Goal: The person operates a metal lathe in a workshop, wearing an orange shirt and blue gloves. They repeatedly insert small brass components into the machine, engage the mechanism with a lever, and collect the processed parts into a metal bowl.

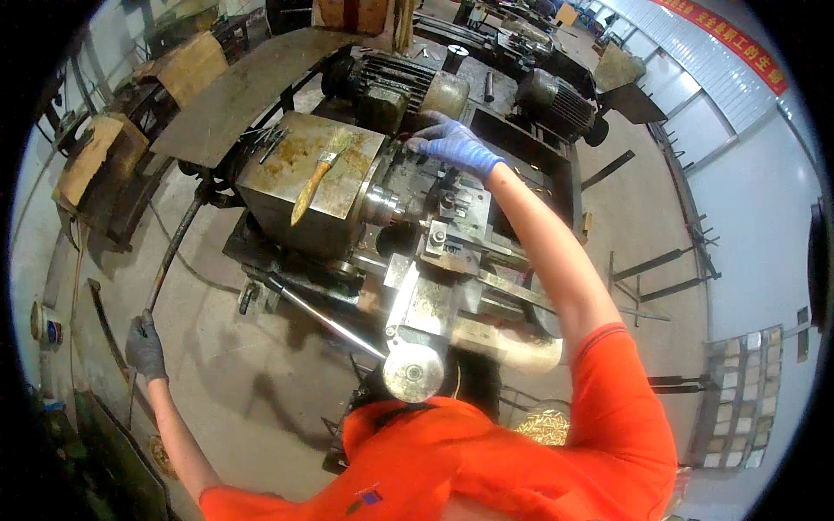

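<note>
My left hand [146, 349], in a dark grey glove, is closed around the lower end of a long dark lever [178, 243] left of a small metal lathe. My right hand [456, 146], in a blue glove, reaches across the lathe with its fingers apart, beside the electric motor [395, 80]; nothing shows in it. A brush [314, 181] with a wooden handle lies on the oily headstock cover [269, 174]. The chuck [380, 207] projects from the headstock, facing the tool post [445, 243]. A round handwheel [413, 370] sits close to my body.
A bright metal lever [321, 319] slants out from the machine's front. A large flat metal plate [234, 95] stands at the far left. Another motor [556, 102] is behind on the right. Many small brass-coloured parts [544, 427] lie beside my right sleeve.
</note>
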`<state>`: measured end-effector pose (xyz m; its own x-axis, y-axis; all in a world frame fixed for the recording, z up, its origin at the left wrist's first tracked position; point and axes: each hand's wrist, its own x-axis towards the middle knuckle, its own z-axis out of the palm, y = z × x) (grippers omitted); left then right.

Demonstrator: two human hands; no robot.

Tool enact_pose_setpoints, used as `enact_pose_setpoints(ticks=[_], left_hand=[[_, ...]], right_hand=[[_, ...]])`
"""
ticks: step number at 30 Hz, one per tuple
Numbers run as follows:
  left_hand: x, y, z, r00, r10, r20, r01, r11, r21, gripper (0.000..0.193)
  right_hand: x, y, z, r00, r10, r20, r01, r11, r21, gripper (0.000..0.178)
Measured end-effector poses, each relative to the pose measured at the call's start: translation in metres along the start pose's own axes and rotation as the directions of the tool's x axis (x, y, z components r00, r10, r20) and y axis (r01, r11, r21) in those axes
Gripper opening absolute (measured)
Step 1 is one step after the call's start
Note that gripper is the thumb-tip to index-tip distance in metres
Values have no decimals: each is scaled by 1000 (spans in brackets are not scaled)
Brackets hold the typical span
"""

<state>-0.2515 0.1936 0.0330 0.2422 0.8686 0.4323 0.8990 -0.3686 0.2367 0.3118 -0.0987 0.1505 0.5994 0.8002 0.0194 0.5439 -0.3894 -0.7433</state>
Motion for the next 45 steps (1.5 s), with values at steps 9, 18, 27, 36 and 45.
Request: enact_pose_setpoints(ticks=[9, 18, 27, 36, 45], left_hand=[[21, -34, 17, 997, 63, -43, -66, 996, -54, 47], [-13, -14, 2, 987, -96, 130, 96, 995, 6, 51], [-93, 106, -61, 933, -276, 230, 264, 961, 81, 52], [-93, 128, -88, 957, 101, 272, -74, 992, -106, 37], [-146, 359, -104, 561, 795, 231, 55, 242, -969, 47]], right_hand=[[-58, -24, -5, 943, -331, -30, 248, 760, -601, 43], [-94, -45, 60, 932, -297, 206, 361, 723, -590, 53], [-96, -38, 65, 932, -271, 239, 360, 752, -553, 49], [-166, -72, 17, 879, -477, -11, 407, 762, -503, 35], [-270, -50, 26, 635, -729, -255, 693, 684, -229, 23]])
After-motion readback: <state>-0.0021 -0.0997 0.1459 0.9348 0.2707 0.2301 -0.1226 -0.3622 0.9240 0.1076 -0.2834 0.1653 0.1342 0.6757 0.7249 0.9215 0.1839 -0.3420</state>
